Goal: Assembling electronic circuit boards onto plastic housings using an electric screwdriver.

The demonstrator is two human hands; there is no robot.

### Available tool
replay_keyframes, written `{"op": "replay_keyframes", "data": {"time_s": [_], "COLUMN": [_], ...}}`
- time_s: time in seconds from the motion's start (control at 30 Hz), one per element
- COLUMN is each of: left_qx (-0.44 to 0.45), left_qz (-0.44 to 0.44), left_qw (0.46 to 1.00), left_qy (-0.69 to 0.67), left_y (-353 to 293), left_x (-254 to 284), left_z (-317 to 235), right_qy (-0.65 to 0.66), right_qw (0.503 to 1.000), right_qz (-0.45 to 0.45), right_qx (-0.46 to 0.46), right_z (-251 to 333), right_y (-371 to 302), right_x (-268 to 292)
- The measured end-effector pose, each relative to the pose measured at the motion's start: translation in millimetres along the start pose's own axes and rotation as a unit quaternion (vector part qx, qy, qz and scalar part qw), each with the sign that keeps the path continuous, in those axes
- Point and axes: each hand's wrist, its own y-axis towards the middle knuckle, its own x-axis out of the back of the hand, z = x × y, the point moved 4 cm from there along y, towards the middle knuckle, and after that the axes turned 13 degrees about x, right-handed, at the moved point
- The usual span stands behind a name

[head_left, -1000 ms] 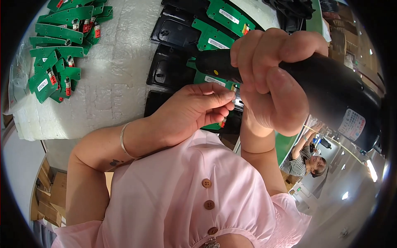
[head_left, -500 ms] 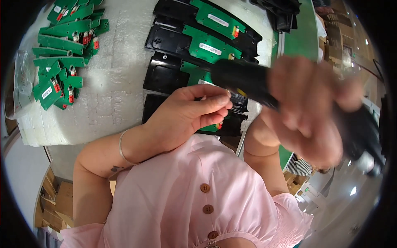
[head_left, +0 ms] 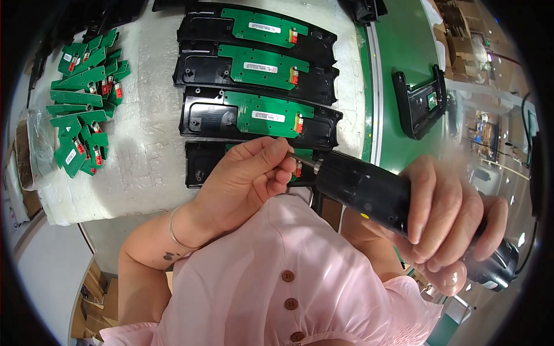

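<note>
My right hand (head_left: 444,213) is wrapped around a black electric screwdriver (head_left: 363,187), which lies nearly level, its metal bit pointing left. The bit's tip reaches the fingertips of my left hand (head_left: 248,173), whose thumb and fingers are pinched together; whatever is between them is too small or hidden to make out. Just beyond, a black plastic housing (head_left: 199,164) with a green circuit board is partly covered by my left hand. Behind it stand more black housings in a row, each with a green circuit board (head_left: 270,115) bearing a white label and a red-and-yellow part.
A pile of loose green circuit boards (head_left: 81,109) lies at left on the white foam surface (head_left: 144,138), beside a clear plastic bag (head_left: 37,150). To the right, a black housing (head_left: 421,104) sits on a green surface (head_left: 388,63). Black parts (head_left: 363,10) show at the far edge.
The view has shifted, with more of the housings showing. The screwdriver has come down from over the housings, and its bit now meets my left fingertips. My left hand stays pinched.
</note>
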Motion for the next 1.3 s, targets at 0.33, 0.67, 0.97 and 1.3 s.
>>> {"op": "replay_keyframes", "data": {"time_s": [0.33, 0.67, 0.97, 1.3], "left_qx": [0.016, 0.012, -0.022, -0.033], "left_qz": [-0.084, -0.107, -0.092, -0.098], "left_qw": [0.996, 0.992, 0.993, 0.994], "left_qy": [0.003, 0.069, 0.073, 0.025], "left_y": [-12.9, -17.0, -15.8, -11.6], "left_x": [-7.6, -3.2, 0.6, -1.0], "left_z": [10.9, 6.3, -3.2, -8.4], "right_qy": [-0.154, -0.142, -0.138, 0.009], "right_qw": [0.973, 0.98, 0.982, 0.997], "right_qz": [-0.166, -0.115, -0.059, 0.011], "right_qx": [-0.048, -0.073, -0.112, -0.07], "right_z": [-68.7, -92.1, -103.2, -37.9], "right_y": [-15.8, -14.6, -7.9, 16.8], "right_x": [13.1, 18.7, 10.7, 6.1]}}
